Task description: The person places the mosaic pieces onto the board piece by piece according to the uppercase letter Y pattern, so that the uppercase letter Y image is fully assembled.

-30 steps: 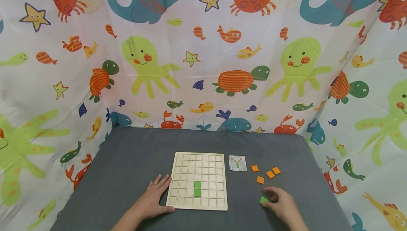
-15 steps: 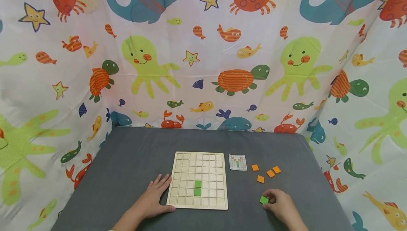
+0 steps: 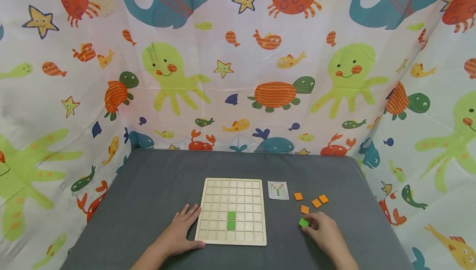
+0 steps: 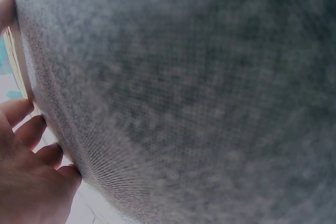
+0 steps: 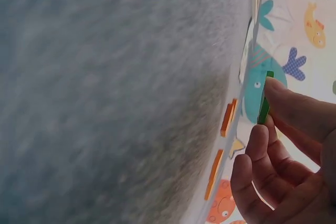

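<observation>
A wooden grid board lies on the dark grey table, with two green tiles one above the other in its lower middle. My left hand rests at the board's left side, fingers spread along the edge and thumb by the lower left corner. In the left wrist view its fingertips lie along the cloth. Between thumb and fingertips, my right hand pinches a green square tile. The right wrist view shows this green tile edge-on, raised off the table.
Several orange tiles lie behind my right hand. A small printed grid card with an orange and green pattern sits right of the board. A curtain with sea animals stands behind the table and at both sides.
My right hand has moved slightly up and left with the green tile, toward the nearest orange tile. The left hand and the board have stayed in place.
</observation>
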`<state>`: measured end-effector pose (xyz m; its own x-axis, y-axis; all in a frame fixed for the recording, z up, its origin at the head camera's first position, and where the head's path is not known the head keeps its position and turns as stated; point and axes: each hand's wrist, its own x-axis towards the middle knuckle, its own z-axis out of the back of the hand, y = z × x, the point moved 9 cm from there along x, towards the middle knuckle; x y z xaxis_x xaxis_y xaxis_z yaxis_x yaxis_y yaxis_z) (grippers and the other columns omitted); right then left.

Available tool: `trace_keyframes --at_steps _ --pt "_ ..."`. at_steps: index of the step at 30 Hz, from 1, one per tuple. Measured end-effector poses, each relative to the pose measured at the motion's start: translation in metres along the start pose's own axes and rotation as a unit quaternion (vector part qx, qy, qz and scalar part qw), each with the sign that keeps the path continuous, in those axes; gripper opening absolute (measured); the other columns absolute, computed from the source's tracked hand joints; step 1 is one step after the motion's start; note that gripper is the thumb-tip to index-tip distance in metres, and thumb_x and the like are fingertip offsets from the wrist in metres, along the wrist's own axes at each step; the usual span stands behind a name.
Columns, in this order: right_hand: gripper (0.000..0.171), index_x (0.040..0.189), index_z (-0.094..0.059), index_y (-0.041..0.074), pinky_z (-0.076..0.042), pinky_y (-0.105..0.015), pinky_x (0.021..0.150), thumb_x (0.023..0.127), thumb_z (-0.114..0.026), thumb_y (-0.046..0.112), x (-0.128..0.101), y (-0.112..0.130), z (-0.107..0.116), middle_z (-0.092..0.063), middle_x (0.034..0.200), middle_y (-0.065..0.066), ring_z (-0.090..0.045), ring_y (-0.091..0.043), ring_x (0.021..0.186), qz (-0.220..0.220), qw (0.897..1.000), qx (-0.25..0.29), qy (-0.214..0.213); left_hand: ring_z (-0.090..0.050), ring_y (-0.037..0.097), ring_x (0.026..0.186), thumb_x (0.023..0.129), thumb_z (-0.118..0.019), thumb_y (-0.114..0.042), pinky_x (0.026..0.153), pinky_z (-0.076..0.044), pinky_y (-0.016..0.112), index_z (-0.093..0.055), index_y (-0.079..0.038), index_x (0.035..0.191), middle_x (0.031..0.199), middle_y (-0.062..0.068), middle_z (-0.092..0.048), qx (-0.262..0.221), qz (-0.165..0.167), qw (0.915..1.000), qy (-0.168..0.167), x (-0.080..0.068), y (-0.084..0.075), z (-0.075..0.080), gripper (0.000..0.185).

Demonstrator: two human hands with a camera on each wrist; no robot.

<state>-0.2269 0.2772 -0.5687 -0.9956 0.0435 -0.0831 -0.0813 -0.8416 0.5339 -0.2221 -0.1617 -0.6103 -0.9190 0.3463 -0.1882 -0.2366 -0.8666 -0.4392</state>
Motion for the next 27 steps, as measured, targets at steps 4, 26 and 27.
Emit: trace_keyframes --at_steps 4,26,27 --pt "0.029 0.097 -0.073 0.014 -0.047 -0.026 0.06 0.07 -0.083 0.015 0.003 0.011 0.0 -0.065 0.089 0.001 -0.056 -0.006 0.069 0.016 1.0 0.008 -0.011 -0.011 0.038 0.146 0.063 -0.06 -0.081 0.11 -0.016 0.065 -0.024 -0.019 0.152 0.158 0.006 -0.022 -0.004 0.002 1.0 -0.002 0.0 0.0 0.001 0.114" --pt "0.025 0.094 -0.074 0.019 -0.043 -0.022 0.059 0.072 -0.083 0.015 0.023 0.071 -0.004 -0.064 0.089 0.003 -0.051 -0.004 0.068 0.097 0.994 0.033 -0.034 -0.011 0.037 0.146 0.064 -0.059 -0.081 0.11 -0.017 0.064 -0.024 -0.019 0.152 0.158 0.005 -0.022 -0.002 0.0 1.0 -0.003 -0.001 0.001 -0.001 0.114" --pt "0.025 0.094 -0.074 0.019 -0.043 -0.022 0.058 0.071 -0.083 0.014 0.024 0.073 -0.005 -0.064 0.088 0.004 -0.051 -0.004 0.067 0.103 0.993 0.034 -0.035 -0.011 0.037 0.146 0.064 -0.059 -0.081 0.11 -0.017 0.064 -0.024 -0.019 0.152 0.158 0.005 -0.022 -0.001 -0.001 1.0 -0.003 0.0 0.001 -0.001 0.114"
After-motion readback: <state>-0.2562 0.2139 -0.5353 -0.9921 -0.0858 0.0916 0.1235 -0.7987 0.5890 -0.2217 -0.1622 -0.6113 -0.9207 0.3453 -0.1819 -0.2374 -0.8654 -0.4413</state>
